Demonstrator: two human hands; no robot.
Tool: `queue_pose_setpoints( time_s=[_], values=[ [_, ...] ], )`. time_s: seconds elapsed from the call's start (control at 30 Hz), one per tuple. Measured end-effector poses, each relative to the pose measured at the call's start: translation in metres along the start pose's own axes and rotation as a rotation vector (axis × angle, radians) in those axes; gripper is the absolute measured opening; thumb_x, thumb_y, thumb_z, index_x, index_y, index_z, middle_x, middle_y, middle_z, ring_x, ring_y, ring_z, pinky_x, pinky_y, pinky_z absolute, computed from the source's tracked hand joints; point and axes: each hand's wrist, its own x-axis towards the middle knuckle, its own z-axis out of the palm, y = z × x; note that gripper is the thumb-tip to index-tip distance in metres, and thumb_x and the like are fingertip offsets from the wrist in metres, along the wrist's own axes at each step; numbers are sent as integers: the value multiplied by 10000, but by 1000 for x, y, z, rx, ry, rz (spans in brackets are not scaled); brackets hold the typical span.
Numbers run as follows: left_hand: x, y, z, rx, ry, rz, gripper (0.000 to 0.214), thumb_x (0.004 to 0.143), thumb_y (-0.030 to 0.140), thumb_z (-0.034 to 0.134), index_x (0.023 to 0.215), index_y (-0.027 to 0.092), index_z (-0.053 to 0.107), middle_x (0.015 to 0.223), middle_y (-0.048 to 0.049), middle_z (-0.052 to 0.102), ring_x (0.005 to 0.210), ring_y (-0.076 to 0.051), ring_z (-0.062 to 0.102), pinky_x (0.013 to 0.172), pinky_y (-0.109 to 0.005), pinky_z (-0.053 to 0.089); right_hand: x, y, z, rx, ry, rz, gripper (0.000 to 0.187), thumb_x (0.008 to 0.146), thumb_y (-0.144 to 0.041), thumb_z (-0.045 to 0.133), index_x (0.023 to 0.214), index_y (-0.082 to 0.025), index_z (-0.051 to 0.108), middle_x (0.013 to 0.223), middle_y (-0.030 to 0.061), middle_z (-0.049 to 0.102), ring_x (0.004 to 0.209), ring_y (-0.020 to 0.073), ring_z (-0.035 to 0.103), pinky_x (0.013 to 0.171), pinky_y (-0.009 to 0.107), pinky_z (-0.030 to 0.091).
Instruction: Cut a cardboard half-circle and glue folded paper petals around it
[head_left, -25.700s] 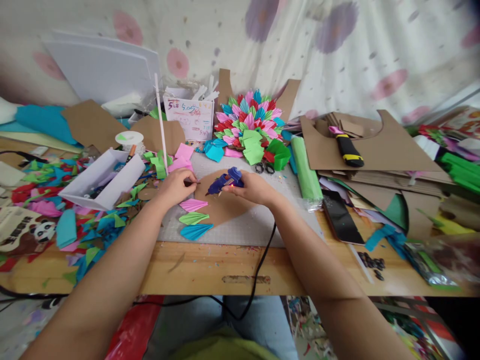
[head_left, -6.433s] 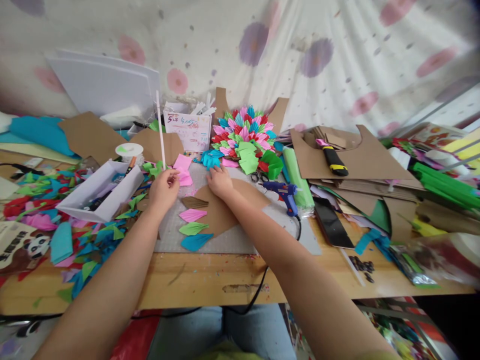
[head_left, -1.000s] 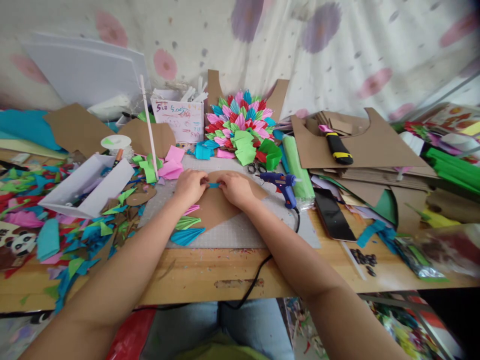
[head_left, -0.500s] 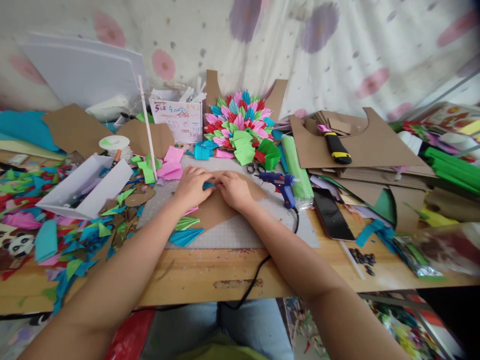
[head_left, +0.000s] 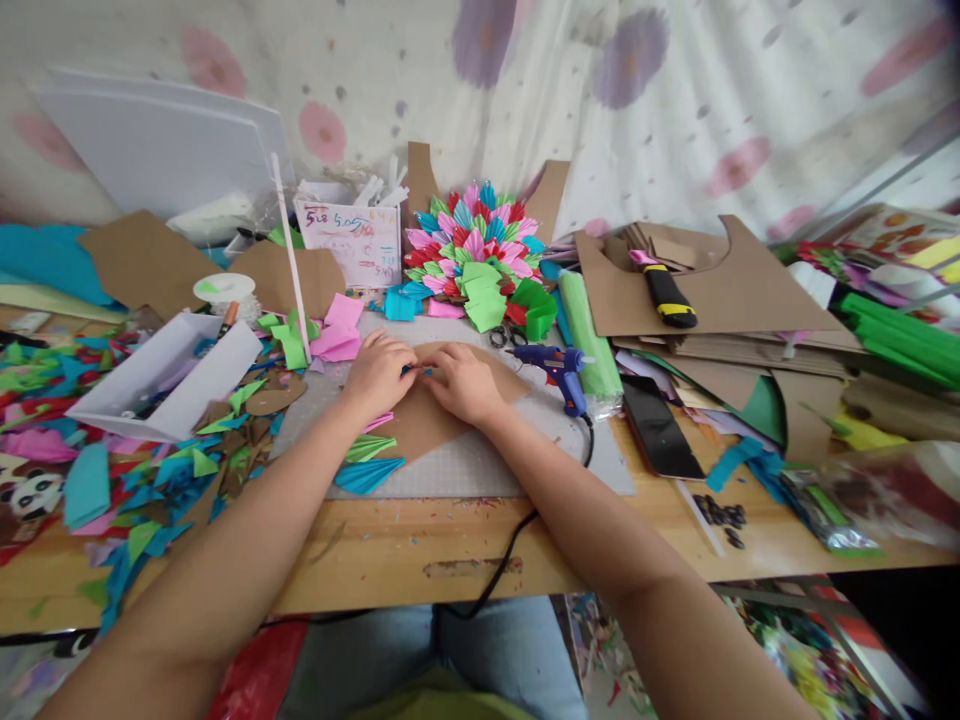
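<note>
My left hand (head_left: 379,374) and my right hand (head_left: 463,382) are close together over a brown cardboard piece (head_left: 431,422). Both have their fingertips pinched on a small piece of blue crepe paper (head_left: 428,371), most of it hidden by the fingers. Pleated paper petals, a green one (head_left: 369,447) and a blue one (head_left: 369,475), fan out along the cardboard's left edge, with a bit of pink above them. Under the cardboard lies a grey cutting mat (head_left: 525,470). To the right of my right hand stands a blue hot glue gun (head_left: 551,366).
A cluster of colourful pleated petals (head_left: 480,240) stands at the back. Left are a white box (head_left: 150,400) and paper scraps (head_left: 161,480). On the right lie a phone (head_left: 660,425), stacked cardboard (head_left: 712,290) and a yellow-black cutter (head_left: 670,297). The glue gun's cord (head_left: 510,560) crosses the table's front edge.
My fingertips have shifted slightly on the blue crepe paper, and less of it shows now. My hands stay in about the same place over the cardboard.
</note>
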Motion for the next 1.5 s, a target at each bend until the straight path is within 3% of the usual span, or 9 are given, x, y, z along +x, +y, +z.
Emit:
queue_pose_setpoints(
  time_s=[0.13, 0.3, 0.6, 1.03, 1.23, 1.33, 1.5],
  values=[
    [-1, 1, 0, -44, -4, -22, 105, 769, 203, 556, 736, 204, 655, 836, -25, 698, 857, -204, 605, 1000, -427, 346, 2, 2, 2, -32, 16, 23, 178, 870, -233, 481, 951, -202, 636, 1021, 60, 610, 1004, 194, 508, 790, 287, 432],
    [-2, 1, 0, -73, -2, -8, 211, 756, 225, 566, 951, 195, 640, 983, -47, 681, 953, -218, 589, 989, -420, 356, 2, 1, 1, -24, 6, 23, 194, 878, -214, 462, 954, -211, 641, 1005, 57, 610, 997, 192, 502, 786, 285, 423],
    [-1, 0, -7, -22, -62, 10, 159, 742, 178, 510, 705, 224, 658, 800, -11, 673, 850, -201, 600, 1045, -482, 304, 1, 0, -1, -36, 8, -29, 184, 875, -216, 473, 965, -207, 634, 1024, 54, 614, 1024, 193, 482, 819, 290, 406],
    [-5, -7, -17, -141, 4, 13, 122, 746, 259, 589, 641, 229, 641, 733, 12, 677, 765, -171, 596, 1048, -484, 294, 2, 4, -7, -47, 47, -153, 162, 882, -242, 474, 918, -182, 620, 951, 54, 619, 922, 192, 468, 785, 286, 375],
    [-5, -12, -25, -175, -2, -4, 148, 762, 297, 590, 635, 238, 634, 771, 17, 688, 806, -173, 604, 1026, -468, 327, 2, 1, -12, -63, 15, -106, 159, 885, -251, 482, 908, -160, 610, 926, 75, 617, 925, 202, 482, 762, 284, 371],
    [-8, -20, -28, -175, 3, 8, 128, 767, 296, 587, 661, 239, 634, 795, 19, 691, 836, -176, 603, 1030, -469, 321, 1, 4, -13, -60, 6, -91, 158, 884, -252, 485, 917, -163, 612, 929, 79, 615, 936, 203, 485, 763, 287, 371],
    [-17, -50, -40, -88, 88, -57, 148, 801, 295, 561, 690, 212, 613, 808, 16, 683, 832, -172, 597, 1035, -477, 313, -2, 23, -17, -90, 67, 23, 169, 887, -245, 469, 875, -163, 616, 913, 87, 609, 929, 210, 488, 752, 298, 370]
  ],
)
